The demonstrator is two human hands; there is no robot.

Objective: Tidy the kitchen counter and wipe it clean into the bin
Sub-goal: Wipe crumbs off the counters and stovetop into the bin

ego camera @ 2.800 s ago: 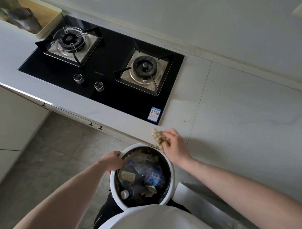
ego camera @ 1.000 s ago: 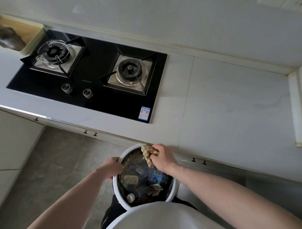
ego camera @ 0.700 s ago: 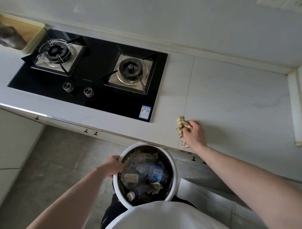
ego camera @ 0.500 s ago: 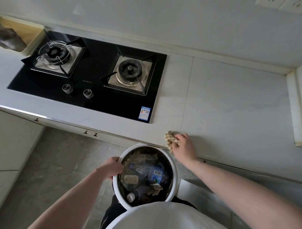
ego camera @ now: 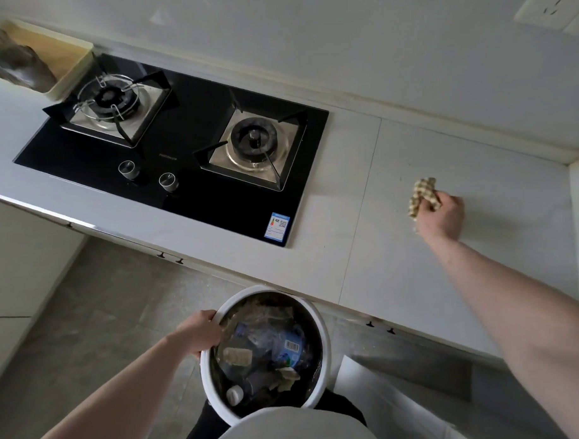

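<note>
Right hand [ego camera: 441,216] grips waffle-weave cloth [ego camera: 422,194]; left hand [ego camera: 203,334] grips round bin [ego camera: 321,333] rim.

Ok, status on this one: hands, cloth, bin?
Left hand grips bin rim. Right hand holds cloth on counter. Nothing in the way.

Single view, head-worn, wide-angle. Looks forward and steeply down from above the counter [ego camera: 398,258] edge, facing the wall. Near field, 6 o'clock: the wearer's torso and the bin [ego camera: 322,330] directly below the lens. Mid field, 10 to 11 o'clock: the hob [ego camera: 193,124]. Far field, 12 to 1 o'clock: the wall, with a socket plate [ego camera: 551,6] at the frame corner. Edges bow with lens distortion. No second view shares the scene.
</note>
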